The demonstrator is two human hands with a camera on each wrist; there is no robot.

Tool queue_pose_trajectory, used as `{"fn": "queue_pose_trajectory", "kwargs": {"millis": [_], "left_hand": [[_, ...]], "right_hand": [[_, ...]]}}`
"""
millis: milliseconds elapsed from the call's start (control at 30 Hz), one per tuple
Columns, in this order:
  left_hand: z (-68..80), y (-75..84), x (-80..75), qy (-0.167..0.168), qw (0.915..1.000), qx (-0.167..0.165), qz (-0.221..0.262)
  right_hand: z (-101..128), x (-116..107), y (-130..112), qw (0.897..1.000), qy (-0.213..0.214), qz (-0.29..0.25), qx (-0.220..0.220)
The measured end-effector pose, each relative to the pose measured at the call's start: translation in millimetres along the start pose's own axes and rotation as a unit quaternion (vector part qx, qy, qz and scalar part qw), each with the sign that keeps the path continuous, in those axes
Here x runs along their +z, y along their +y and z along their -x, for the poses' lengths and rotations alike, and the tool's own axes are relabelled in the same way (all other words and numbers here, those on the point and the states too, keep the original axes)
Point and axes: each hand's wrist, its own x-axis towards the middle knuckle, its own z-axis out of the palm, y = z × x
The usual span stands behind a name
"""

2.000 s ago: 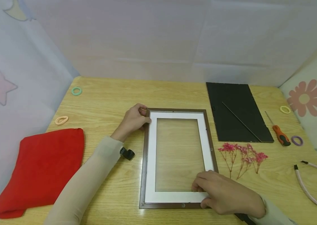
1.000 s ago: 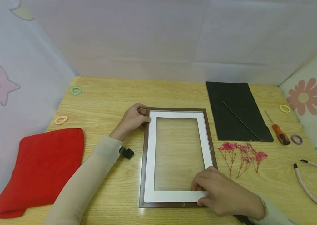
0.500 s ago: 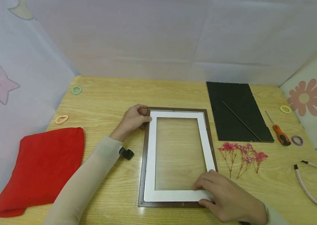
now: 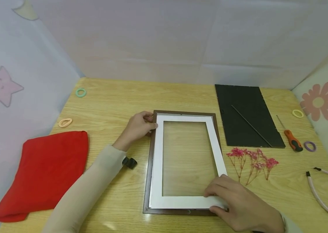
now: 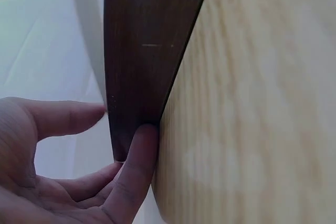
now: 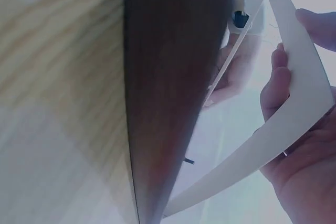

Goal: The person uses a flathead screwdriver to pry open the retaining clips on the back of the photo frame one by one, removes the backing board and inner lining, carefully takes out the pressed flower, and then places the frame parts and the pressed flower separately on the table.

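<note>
A brown picture frame [image 4: 175, 211] lies on the wooden table, a white mat [image 4: 157, 161] with a rectangular opening inside it. My left hand [image 4: 136, 127] holds the frame near its far left corner; in the left wrist view the thumb touches one edge of the brown rail [image 5: 144, 40] and the fingers the other. At the near right corner my right hand [image 4: 239, 204] pinches the mat, thumb on one side and fingers on the other. That corner stands raised from the frame and bends, as the mat [image 6: 310, 87] in the right wrist view shows.
Right of the frame lie pink dried flowers [image 4: 252, 158], a black board [image 4: 242, 123] with a thin rod [image 4: 251, 125], a screwdriver [image 4: 292, 140] and a headband [image 4: 316, 197]. A red cloth [image 4: 47, 174] lies left. Small rings, one of them purple [image 4: 310, 146], sit near the table's sides.
My right hand has moved slightly right and pulled the mat's near right corner up out of the frame. The left hand keeps its hold at the far left corner.
</note>
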Motion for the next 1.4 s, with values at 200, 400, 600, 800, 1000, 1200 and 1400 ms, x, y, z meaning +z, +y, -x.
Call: {"fn": "queue_pose_trajectory", "kwargs": {"millis": [200,400,600,800,1000,1200,1400], "left_hand": [[13.1,-4.0,-2.4,-0.005,0.9999,-0.011,0.009],[32.7,-6.7,0.5,-0.008,0.9998,-0.010,0.012],[55.5,-11.9,8.7,-0.010,0.9993,0.005,-0.035],[65.6,-14.7,16.1,-0.008,0.9998,0.010,-0.016],[65.5,-16.8,21.0,0.020,0.9959,0.042,-0.078],[61.9,-15.7,33.9,0.020,0.9991,0.021,-0.032],[65.9,-15.3,40.0,0.024,0.9990,0.013,-0.035]], "right_hand": [[-1,-10,-3,1.000,0.020,-0.007,-0.015],[-10,-20,0,0.995,0.067,-0.033,-0.071],[-29,-30,12,0.992,0.095,-0.022,-0.081],[-59,-44,30,0.992,0.100,0.007,-0.070],[-104,-52,51,0.989,0.109,0.010,-0.103],[-153,-50,61,0.989,0.097,0.016,-0.113],[-192,-39,57,0.993,0.065,0.005,-0.094]]}}
